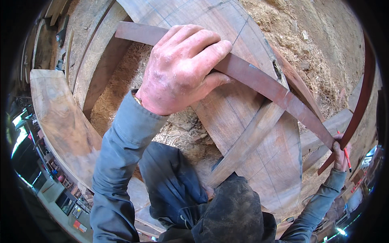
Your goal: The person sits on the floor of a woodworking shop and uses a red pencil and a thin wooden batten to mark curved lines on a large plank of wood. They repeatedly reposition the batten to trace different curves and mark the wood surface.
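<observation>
A long, thin, curved reddish-brown strip (279,95), like a template, slants over the wood from upper middle to lower right. My left hand (186,67) is closed over its upper part, fingers across the top edge and thumb on the near side. At the lower right, my right hand (340,156) is closed around the strip's other end, with a red pencil (347,159) also in it. A second dark red curved strip (360,97) crosses there and rises along the right side; whether the right hand grips it too I cannot tell. Beneath lies a broad plank (251,150) with pencil lines.
A narrow wooden bar (247,141) lies across the plank near my knees (227,206). To the left are a curved wooden piece (67,113) and more timbers (95,52). Wood shavings (296,48) cover the ground. A cluttered bench (60,198) stands at lower left.
</observation>
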Motion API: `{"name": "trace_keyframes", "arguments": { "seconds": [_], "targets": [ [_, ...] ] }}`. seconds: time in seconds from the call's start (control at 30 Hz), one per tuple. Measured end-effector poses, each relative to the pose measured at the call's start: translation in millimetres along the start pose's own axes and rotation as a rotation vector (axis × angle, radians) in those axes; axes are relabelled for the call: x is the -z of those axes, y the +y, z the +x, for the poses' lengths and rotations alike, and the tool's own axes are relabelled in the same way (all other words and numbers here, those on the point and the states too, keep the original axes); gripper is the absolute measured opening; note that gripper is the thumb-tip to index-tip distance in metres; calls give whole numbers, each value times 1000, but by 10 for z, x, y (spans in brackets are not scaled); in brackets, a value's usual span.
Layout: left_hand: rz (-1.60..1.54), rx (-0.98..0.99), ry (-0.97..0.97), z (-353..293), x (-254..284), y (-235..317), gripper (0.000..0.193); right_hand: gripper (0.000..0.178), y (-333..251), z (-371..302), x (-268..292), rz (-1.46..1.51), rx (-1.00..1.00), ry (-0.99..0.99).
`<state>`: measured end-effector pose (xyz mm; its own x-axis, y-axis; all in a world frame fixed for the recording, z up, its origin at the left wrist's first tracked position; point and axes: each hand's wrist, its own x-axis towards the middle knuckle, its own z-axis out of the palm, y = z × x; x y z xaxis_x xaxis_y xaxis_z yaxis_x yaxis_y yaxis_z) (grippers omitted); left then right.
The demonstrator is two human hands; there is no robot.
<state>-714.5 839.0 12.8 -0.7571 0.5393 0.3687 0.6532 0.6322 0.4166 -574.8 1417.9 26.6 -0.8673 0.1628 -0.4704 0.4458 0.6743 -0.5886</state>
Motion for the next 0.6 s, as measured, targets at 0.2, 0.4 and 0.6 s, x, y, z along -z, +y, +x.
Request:
{"name": "trace_keyframes", "arguments": {
  "seconds": [0.2,0.4,0.6],
  "targets": [
    [-11,1,-11,-3,0,-20,69,68,-26,15,11,-7,-15,-59],
    [14,23,-66,27,42,8,69,76,-210,-17,-27,3,15,1],
    [55,-3,36,286,210,4,61,69,-758,71,-31,-117,142,249]
  ]
}}
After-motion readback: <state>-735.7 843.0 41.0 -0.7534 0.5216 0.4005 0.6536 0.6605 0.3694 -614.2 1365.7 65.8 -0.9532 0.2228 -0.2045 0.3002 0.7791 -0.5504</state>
